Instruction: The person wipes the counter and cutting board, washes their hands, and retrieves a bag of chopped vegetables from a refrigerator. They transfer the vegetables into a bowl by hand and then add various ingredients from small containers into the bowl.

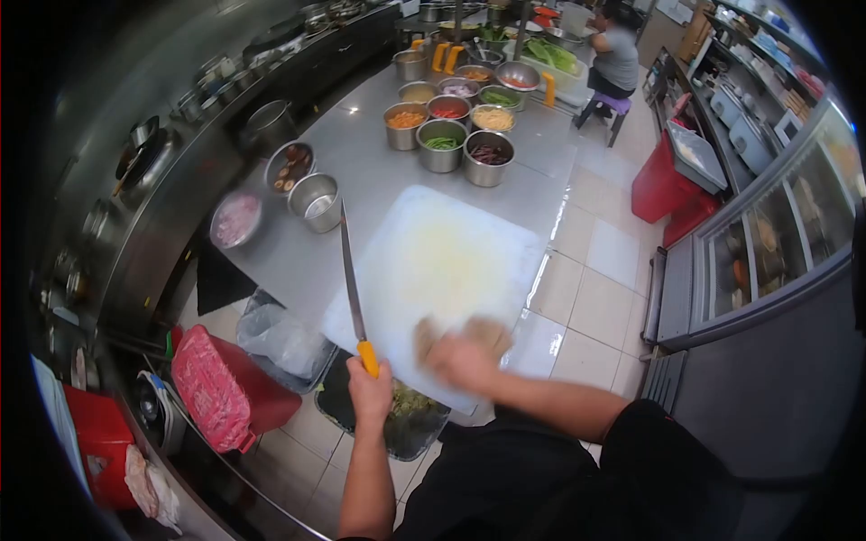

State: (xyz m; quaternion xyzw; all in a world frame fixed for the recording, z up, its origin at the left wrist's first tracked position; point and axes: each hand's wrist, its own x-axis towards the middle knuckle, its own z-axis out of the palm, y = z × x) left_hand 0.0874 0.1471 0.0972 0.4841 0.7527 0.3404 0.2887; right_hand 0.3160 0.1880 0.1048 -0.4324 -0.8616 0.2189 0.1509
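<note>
My left hand (368, 394) is closed around the yellow handle of a long kitchen knife (350, 275), its blade pointing up and away over the left edge of a white cutting board (401, 239). A brownish cloth (487, 335) is bunched under my right hand (462, 362), pressed on the near part of the board. Motion blurs that hand and the cloth, so the single fingers do not show clearly. The board has a faint yellowish stain in its middle and lies on a steel table (361, 149).
Several steel pots of cut vegetables, one with green pieces (440, 146), stand beyond the board. Left are an empty pot (316, 202) and a bowl of pale pink meat (236, 219). A scrap bin (419, 424) sits below the near edge. Another person (615, 59) sits far back.
</note>
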